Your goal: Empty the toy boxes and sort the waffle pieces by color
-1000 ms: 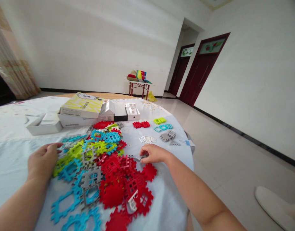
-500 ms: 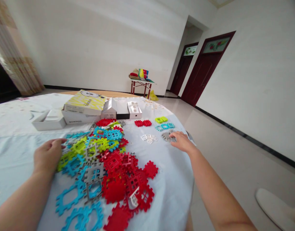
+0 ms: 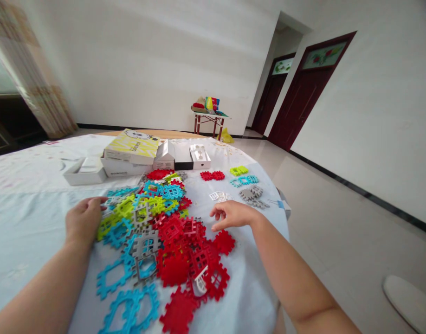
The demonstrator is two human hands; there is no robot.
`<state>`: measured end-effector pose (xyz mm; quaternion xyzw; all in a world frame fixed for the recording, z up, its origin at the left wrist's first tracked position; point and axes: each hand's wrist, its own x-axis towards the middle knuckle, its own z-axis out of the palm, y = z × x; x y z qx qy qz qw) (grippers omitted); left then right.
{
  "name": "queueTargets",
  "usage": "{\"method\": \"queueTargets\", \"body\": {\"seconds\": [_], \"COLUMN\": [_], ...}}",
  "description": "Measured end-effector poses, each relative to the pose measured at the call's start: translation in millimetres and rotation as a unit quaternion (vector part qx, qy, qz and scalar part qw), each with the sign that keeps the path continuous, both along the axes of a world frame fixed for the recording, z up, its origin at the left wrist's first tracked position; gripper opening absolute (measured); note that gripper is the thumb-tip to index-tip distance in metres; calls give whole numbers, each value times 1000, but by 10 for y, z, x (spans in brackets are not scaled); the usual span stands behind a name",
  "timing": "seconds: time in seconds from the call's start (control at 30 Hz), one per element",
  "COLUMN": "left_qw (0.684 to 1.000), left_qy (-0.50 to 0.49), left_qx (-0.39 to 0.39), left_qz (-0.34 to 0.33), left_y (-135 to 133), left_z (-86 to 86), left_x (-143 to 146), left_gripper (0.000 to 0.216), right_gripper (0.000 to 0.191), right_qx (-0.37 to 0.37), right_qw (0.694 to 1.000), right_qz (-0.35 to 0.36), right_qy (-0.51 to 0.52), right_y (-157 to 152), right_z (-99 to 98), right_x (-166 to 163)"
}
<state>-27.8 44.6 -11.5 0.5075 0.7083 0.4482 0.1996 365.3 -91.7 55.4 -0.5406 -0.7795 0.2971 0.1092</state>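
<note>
A heap of interlocking plastic building panels (image 3: 174, 266) in red, blue, green and grey spreads over the table. My left hand (image 3: 84, 218) rests at the heap's left edge, its fingertips beside the green and blue panels; no piece shows in it. Above the cloth, right of the heap, hovers my right hand (image 3: 232, 215), fingers curved and apart, holding nothing. Just beyond it lie small white window pieces (image 3: 220, 196). Grey panels (image 3: 251, 194), blue panels (image 3: 246, 181), green panels (image 3: 238, 170) and red panels (image 3: 212, 176) sit in separate groups farther off.
A yellow box (image 3: 132, 146) leans on white boxes (image 3: 86, 172) at the table's back. An open small box (image 3: 200, 157) stands to their right. The round table's cloth (image 3: 28, 232) is pale blue. A white stool (image 3: 404, 301) is at lower right.
My right hand has moved left from the grey panels towards the heap, leaving the grey panels on the cloth. The view has shifted slightly; my left hand stays by the heap's left edge.
</note>
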Motion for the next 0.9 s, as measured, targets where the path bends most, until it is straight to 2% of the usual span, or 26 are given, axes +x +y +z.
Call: {"method": "queueTargets", "body": {"seconds": [0.3, 0.47, 0.6, 0.77, 0.9], "left_qw": [1000, 1000, 1000, 1000, 1000], "left_qy": [-7, -9, -9, -5, -4], "left_qx": [3, 5, 5, 6, 6], "left_qz": [5, 4, 0, 1, -1], "left_y": [-17, -10, -17, -37, -56], "left_z": [25, -2, -1, 30, 44], "left_x": [29, 4, -3, 2, 8], "left_gripper": [42, 43, 43, 42, 40], "right_gripper": [64, 54, 46, 39, 38], "right_qx": [-34, -12, 5, 116, 172], "right_qw": [995, 993, 998, 989, 981], "right_qz": [5, 28, 13, -77, -90], "right_qy": [-96, -113, -68, -37, -21], "right_y": [-288, -314, -162, 189, 360], "right_z": [49, -10, -84, -253, -360], "right_x": [125, 29, -68, -183, -287]}}
